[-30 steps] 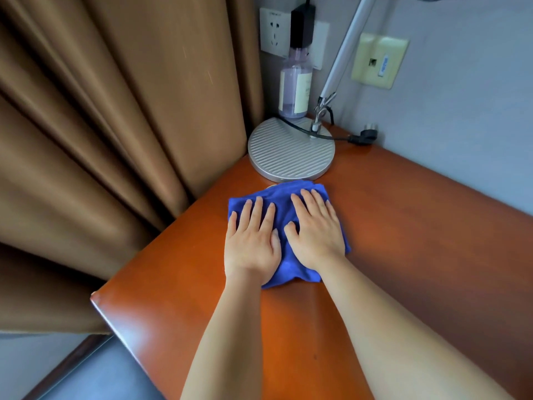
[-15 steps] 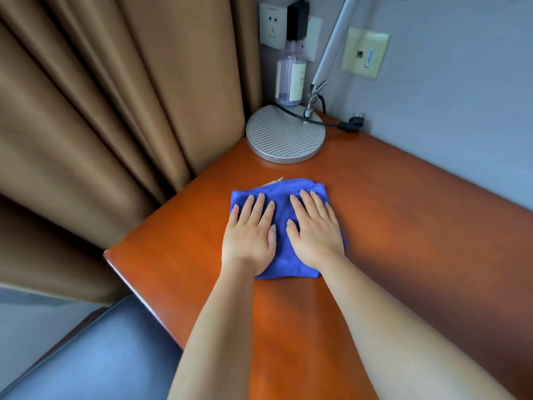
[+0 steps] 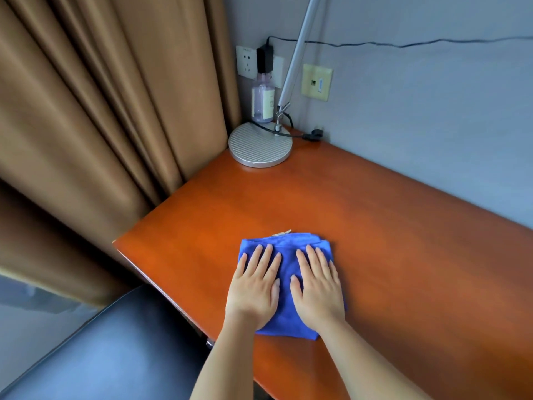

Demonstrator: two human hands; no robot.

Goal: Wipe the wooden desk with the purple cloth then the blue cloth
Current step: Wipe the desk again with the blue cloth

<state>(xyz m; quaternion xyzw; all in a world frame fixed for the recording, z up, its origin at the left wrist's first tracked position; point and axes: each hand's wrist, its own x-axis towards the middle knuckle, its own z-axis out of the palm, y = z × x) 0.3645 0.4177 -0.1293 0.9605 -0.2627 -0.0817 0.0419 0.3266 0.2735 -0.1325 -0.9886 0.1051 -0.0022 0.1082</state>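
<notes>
Your left hand [image 3: 253, 290] and right hand [image 3: 317, 287] lie side by side, palms down and fingers straight, pressing the folded blue cloth [image 3: 285, 287] flat on the desk [image 3: 389, 241], near its front edge and well apart from the lamp base [image 3: 260, 144] in the far corner. A pale tag [image 3: 284, 232] peeks from the cloth's far edge. A bottle [image 3: 262, 101] stands behind the base, beside the brown curtain [image 3: 115, 111]; a dark chair [image 3: 115, 347] sits at lower left
</notes>
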